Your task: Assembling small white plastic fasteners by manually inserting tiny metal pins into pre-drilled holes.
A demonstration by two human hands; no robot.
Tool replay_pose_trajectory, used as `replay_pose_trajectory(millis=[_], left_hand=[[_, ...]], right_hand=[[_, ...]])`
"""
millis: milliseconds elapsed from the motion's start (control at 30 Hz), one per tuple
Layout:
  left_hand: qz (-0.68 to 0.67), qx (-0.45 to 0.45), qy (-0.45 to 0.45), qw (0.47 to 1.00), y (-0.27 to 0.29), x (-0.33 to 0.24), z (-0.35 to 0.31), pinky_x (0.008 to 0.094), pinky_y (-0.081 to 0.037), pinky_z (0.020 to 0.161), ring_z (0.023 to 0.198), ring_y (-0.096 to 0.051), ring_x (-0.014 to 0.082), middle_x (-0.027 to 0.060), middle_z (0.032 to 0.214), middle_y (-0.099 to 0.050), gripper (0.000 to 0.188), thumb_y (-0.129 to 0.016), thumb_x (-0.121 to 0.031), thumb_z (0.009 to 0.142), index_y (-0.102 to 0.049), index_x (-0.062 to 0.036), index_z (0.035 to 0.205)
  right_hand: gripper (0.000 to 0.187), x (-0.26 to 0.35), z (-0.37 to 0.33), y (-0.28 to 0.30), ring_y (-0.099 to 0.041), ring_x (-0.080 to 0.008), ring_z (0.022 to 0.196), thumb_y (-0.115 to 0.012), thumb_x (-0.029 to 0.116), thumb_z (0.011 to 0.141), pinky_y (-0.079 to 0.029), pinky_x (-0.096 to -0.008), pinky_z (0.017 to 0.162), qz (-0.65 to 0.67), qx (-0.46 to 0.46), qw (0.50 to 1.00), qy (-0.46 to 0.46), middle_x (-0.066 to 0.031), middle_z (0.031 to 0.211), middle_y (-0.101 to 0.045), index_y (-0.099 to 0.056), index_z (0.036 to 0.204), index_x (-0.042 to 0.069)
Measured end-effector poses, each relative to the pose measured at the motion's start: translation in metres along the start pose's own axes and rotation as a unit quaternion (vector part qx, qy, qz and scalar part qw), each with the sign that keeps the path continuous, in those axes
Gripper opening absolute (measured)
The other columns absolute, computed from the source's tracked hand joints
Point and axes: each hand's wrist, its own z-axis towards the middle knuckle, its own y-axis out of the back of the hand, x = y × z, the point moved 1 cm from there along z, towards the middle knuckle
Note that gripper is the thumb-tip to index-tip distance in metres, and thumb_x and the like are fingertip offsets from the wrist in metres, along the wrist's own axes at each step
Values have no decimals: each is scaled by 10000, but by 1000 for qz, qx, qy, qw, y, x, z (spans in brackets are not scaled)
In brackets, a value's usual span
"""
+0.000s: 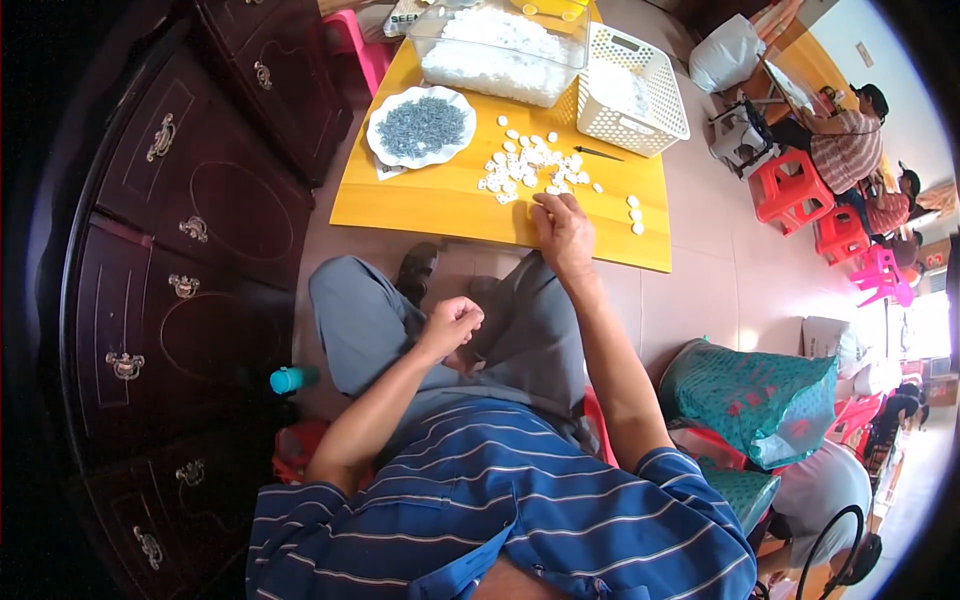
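Seen from above, a low yellow worktop (pixel 420 205) stands on a pale tiled floor, with a dark carved wooden cabinet (pixel 180 260) along the person's left. A seated person in a blue striped shirt and grey trousers reaches forward. Their right hand (pixel 563 228) rests palm down at the near edge of the worktop, fingers extended and close together, tips touching the edge of a loose heap of small white pieces (pixel 528 168); whether a piece is pinched under them cannot be told. Their left hand (pixel 452 322) hovers over the lap, curled into a loose fist; what it holds, if anything, is hidden.

Behind the heap sit a white scalloped plate of small grey metal parts (pixel 421 126), a clear tub of white pieces (pixel 500 45) and a white slotted basket (pixel 632 92). 4 stray white pieces (pixel 634 214) lie near the worktop's right edge.

Judging from this layout, a sweep of the right hand could scatter the heap, and the strays near the edge could roll to the floor. Other people sit at red stools in the far right background.
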Motion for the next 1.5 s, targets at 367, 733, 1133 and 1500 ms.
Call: replay_pose_trajectory(millis=[367,733,1133,1500], left_hand=[[12,-4,-4,1000,5,5,0,222,-471,531,595,-569,58,3,769,-658,145,-651,-176,973,-673,-40,927],[-14,-2,4,1000,2,-2,0,208,-447,521,577,-536,46,-10,754,-634,129,-649,-157,977,-673,-37,936],[52,-16,-101,993,-12,-61,-3,204,-452,568,653,-571,44,-6,796,-649,85,-621,-88,987,-655,-21,947],[186,-57,-251,948,-50,-97,0,230,-470,550,597,-601,49,-9,711,-644,43,-651,-40,960,-663,-10,931]], right_hand=[[173,10,19,-36,-694,-325,791,-713,256,892,-545,-423,685,-63,54,996,-28,-129,908,-693,-743,986,114],[164,6,15,-34,-682,-368,790,-703,224,897,-546,-446,694,-50,53,997,-21,-155,883,-689,-668,908,64],[163,13,-73,28,-693,-162,811,-664,153,946,-532,-301,755,240,87,941,-224,-111,907,-724,-688,1059,38],[191,29,-107,30,-627,-89,755,-664,167,960,-515,-261,699,393,159,848,-317,-39,840,-708,-725,1016,-5]])
